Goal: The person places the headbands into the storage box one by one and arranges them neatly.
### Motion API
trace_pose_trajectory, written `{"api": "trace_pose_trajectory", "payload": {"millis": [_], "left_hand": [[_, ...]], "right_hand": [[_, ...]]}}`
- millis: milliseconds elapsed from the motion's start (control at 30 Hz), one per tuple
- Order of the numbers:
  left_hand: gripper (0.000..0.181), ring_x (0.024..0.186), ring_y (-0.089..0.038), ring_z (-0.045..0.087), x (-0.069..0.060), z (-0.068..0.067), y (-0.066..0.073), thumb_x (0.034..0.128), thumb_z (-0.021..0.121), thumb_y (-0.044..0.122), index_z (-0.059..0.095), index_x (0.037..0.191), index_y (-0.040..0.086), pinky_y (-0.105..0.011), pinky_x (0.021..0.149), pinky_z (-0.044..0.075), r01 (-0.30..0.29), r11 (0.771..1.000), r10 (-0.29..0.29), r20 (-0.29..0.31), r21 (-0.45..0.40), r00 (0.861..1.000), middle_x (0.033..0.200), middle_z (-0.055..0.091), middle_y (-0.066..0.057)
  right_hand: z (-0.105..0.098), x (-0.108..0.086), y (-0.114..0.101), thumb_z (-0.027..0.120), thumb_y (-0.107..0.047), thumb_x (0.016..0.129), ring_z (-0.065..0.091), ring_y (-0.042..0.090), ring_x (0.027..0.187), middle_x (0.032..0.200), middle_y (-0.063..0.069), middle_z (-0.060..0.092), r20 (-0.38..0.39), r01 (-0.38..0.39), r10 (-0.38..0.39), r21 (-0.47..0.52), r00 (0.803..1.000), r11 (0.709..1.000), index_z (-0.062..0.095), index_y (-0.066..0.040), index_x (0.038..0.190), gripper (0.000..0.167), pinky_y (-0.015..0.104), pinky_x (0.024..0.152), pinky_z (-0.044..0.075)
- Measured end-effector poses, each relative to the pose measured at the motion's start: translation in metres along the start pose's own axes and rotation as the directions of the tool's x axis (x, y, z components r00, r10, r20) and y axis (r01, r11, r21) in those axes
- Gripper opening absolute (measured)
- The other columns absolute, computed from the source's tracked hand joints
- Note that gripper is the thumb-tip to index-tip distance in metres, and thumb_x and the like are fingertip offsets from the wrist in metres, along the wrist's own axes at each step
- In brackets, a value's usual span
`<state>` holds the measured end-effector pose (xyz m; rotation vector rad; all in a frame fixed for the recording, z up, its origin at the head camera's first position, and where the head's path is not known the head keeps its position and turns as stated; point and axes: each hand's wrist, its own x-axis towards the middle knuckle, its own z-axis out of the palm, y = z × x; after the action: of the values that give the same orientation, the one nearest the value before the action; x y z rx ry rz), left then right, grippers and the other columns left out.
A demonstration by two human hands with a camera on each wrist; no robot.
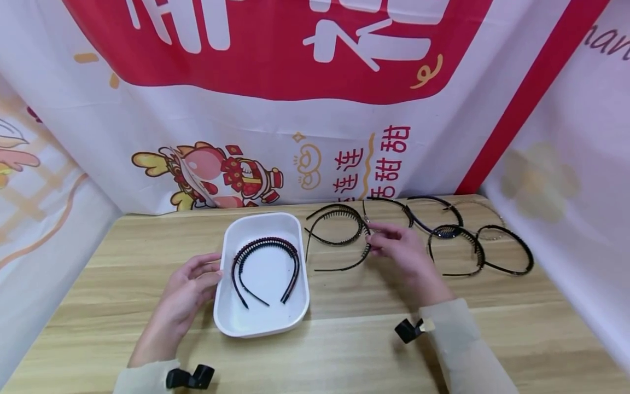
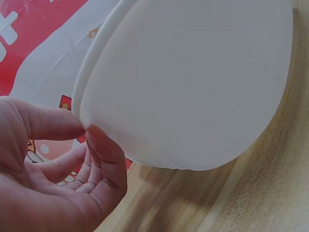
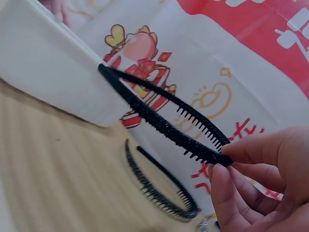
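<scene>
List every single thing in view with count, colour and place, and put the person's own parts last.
Bin: one, white, on the table left of centre
Binned headbands: at least two, black and dark red, inside the bin
Held headband: one, black, in the right hand
Loose headbands: about five (they overlap), black, right of the bin
Thin band: one, gold-toned, far right
Table: one, wood-coloured, underneath
Cloth: white with red print, behind
Clips: two, black, at the wrists
Sleeves: two, pale, near edge
Left hand: one, bare, pinching the bin's rim
Right hand: one, bare, pinching the held headband
</scene>
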<state>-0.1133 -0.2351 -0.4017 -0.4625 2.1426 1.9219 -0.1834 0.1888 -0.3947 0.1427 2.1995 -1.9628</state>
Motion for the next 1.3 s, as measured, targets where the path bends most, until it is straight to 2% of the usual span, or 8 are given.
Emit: {"api": "trace_pose_trajectory", "payload": {"millis": [200,400,600,733,833,933,1067,1300], "left_hand": [[0.063,0.111,-0.009,0.064,-0.001,-0.002,0.001,0.1053,0.065,0.011,0.039,0.162,0.009,-0.025,0.093,0.06,-0.024,1.0,0.024,0.0,-0.009,1.0,0.131,0.06,0.0],[0.063,0.111,-0.01,0.065,-0.002,-0.003,0.0,0.105,0.066,0.012,0.04,0.162,0.009,-0.024,0.094,0.06,-0.026,1.0,0.026,0.0,-0.014,1.0,0.132,0.061,0.001],[0.062,0.112,-0.011,0.065,-0.001,-0.002,-0.001,0.1047,0.066,0.011,0.041,0.161,0.008,-0.025,0.095,0.061,-0.039,0.999,0.039,0.005,-0.028,0.999,0.131,0.061,0.001],[0.061,0.112,-0.011,0.066,0.0,-0.001,-0.002,0.1041,0.065,0.008,0.041,0.16,0.007,-0.026,0.095,0.061,-0.049,0.998,0.049,0.009,-0.037,0.999,0.13,0.062,0.0],[0.062,0.111,-0.011,0.066,0.0,-0.001,-0.002,0.1038,0.065,0.008,0.041,0.161,0.006,-0.026,0.095,0.061,-0.05,0.998,0.05,0.008,-0.04,0.999,0.129,0.062,0.0],[0.061,0.11,-0.011,0.066,0.0,0.0,-0.002,0.1038,0.065,0.008,0.041,0.16,0.006,-0.026,0.094,0.061,-0.054,0.997,0.055,0.006,-0.046,0.998,0.127,0.062,0.001],[0.061,0.108,-0.01,0.066,0.0,0.0,-0.003,0.1038,0.065,0.007,0.041,0.16,0.004,-0.026,0.093,0.061,-0.064,0.997,0.065,0.005,-0.053,0.998,0.124,0.063,0.002],[0.061,0.106,-0.009,0.067,0.001,0.0,-0.005,0.1036,0.065,0.005,0.04,0.16,0.003,-0.026,0.091,0.061,-0.065,0.996,0.065,0.002,-0.065,0.998,0.122,0.064,0.002]], "right_hand": [[0.001,0.005,-0.021,0.074,-0.008,0.099,0.073,0.009,0.09,0.111,0.003,0.073,0.029,0.065,-0.063,-0.037,0.998,0.997,0.065,-0.006,0.147,0.049,0.024,0.088,0.065],[0.026,0.01,-0.041,0.076,-0.01,0.099,0.073,0.013,0.09,0.115,0.01,0.075,0.11,0.105,-0.097,-0.073,0.989,0.992,0.067,-0.004,0.142,0.045,0.029,0.09,0.065],[0.056,0.02,-0.057,0.079,-0.009,0.095,0.076,0.017,0.084,0.112,0.013,0.077,0.159,0.081,-0.062,-0.118,0.985,0.99,0.071,-0.002,0.13,0.037,0.039,0.091,0.067],[0.074,0.028,-0.06,0.078,-0.005,0.094,0.076,0.016,0.082,0.111,0.015,0.078,0.179,0.05,-0.024,-0.143,0.984,0.988,0.072,-0.001,0.125,0.032,0.041,0.093,0.067],[0.088,0.032,-0.06,0.078,-0.004,0.094,0.076,0.017,0.081,0.106,0.014,0.078,0.195,0.056,-0.023,-0.165,0.98,0.985,0.074,0.0,0.122,0.029,0.043,0.091,0.067],[0.1,0.035,-0.06,0.079,-0.004,0.092,0.078,0.023,0.082,0.101,0.012,0.079,0.206,0.075,-0.032,-0.208,0.978,0.975,0.078,-0.002,0.119,0.026,0.039,0.084,0.068],[0.113,0.035,-0.063,0.082,-0.009,0.091,0.08,0.025,0.084,0.101,0.009,0.081,0.2,0.085,-0.023,-0.307,0.979,0.948,0.082,-0.009,0.115,0.024,0.031,0.074,0.067],[0.134,0.04,-0.069,0.083,-0.009,0.09,0.078,0.02,0.083,0.103,0.007,0.081,0.229,0.122,-0.032,-0.393,0.973,0.912,0.084,-0.013,0.111,0.021,0.042,0.089,0.067]]}}
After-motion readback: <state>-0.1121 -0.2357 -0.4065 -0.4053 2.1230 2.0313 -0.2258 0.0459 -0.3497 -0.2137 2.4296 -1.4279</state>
